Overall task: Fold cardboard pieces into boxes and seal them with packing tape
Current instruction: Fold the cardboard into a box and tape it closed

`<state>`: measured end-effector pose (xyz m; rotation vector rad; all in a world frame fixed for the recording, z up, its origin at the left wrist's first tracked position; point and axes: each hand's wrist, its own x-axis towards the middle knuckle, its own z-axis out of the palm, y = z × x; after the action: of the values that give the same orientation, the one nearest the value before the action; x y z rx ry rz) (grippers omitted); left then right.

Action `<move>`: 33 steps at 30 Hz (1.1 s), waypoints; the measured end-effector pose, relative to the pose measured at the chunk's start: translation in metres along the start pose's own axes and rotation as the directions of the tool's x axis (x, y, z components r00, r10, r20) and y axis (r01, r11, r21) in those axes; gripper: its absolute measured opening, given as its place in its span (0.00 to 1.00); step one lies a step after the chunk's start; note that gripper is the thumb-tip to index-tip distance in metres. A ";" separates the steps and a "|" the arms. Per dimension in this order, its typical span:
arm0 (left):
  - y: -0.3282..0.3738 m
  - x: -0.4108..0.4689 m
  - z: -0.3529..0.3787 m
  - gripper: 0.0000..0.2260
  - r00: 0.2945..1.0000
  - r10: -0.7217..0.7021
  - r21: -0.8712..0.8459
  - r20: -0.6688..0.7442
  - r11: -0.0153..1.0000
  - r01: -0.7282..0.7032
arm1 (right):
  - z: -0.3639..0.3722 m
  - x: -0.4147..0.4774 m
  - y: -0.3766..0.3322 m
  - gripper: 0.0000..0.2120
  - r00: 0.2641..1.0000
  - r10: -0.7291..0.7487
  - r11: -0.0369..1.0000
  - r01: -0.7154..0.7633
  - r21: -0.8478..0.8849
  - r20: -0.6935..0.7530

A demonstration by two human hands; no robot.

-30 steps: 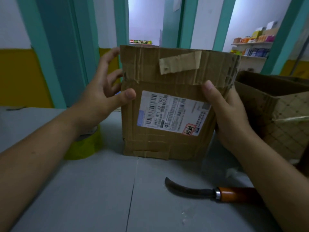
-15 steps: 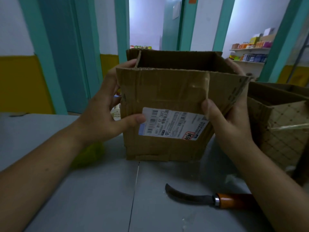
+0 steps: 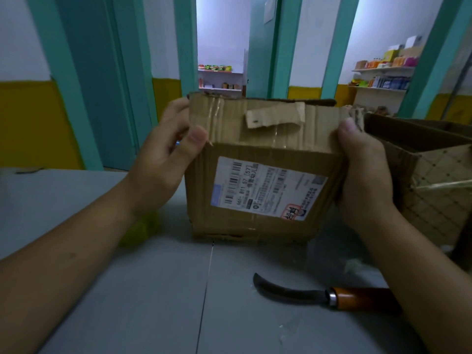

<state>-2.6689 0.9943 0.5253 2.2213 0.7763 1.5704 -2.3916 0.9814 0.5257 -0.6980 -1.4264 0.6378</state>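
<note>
Across the lower frame runs a grey table, with a thin seam line from its near edge up to the foot of the box. The stretch between the two forearms is bare on the left of that seam.

On the table, at the centre, stands the cardboard box, its bottom edge flat on the surface and its front flap raised upright, so the top edge sits level with the fingertips. Just beside it on the right is a second open box with a lattice pattern; I cannot tell whether the two touch.

The left hand pinches the flap's left edge, thumb on the front at the fold corner and fingers curled behind. The right hand grips the right edge the same way, thumb on the front near the ragged top corner, palm along the box's right side.

A curved knife lies on the table near the box's front, well apart from it, blade tip pointing left, its orange handle running under the right forearm.

A white shipping label covers much of the front wall, slightly tilted. A yellow-green object sits left of the box, mostly hidden by the left forearm. A torn pale strip clings to the flap.
</note>
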 end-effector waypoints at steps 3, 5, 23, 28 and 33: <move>0.002 0.001 0.004 0.18 0.996 -0.086 -0.102 -0.035 0.991 0.082 | 0.000 0.003 -0.004 0.07 1.000 -0.018 1.000 0.018 -0.025 0.018; 0.004 0.000 0.007 0.22 0.994 -0.103 -0.143 -0.048 0.985 0.095 | 0.001 0.003 -0.007 0.07 0.999 -0.034 0.999 0.034 0.036 0.005; -0.006 0.000 0.004 0.18 0.998 -0.068 0.032 -0.014 0.997 0.069 | 0.006 0.004 0.003 0.22 0.994 0.102 0.982 -0.096 -0.165 0.026; -0.011 -0.002 0.000 0.25 0.993 -0.056 0.095 0.108 0.994 0.046 | 0.002 0.000 0.002 0.15 0.993 0.031 0.997 -0.024 -0.070 0.110; -0.003 0.000 -0.008 0.33 0.993 0.045 0.153 0.105 0.986 -0.061 | -0.001 -0.004 -0.005 0.17 0.973 -0.206 0.966 0.219 -0.136 0.106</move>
<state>-2.6774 0.9963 0.5267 2.4314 0.8434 1.4519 -2.3913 0.9747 0.5266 -0.6259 -1.6197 0.4031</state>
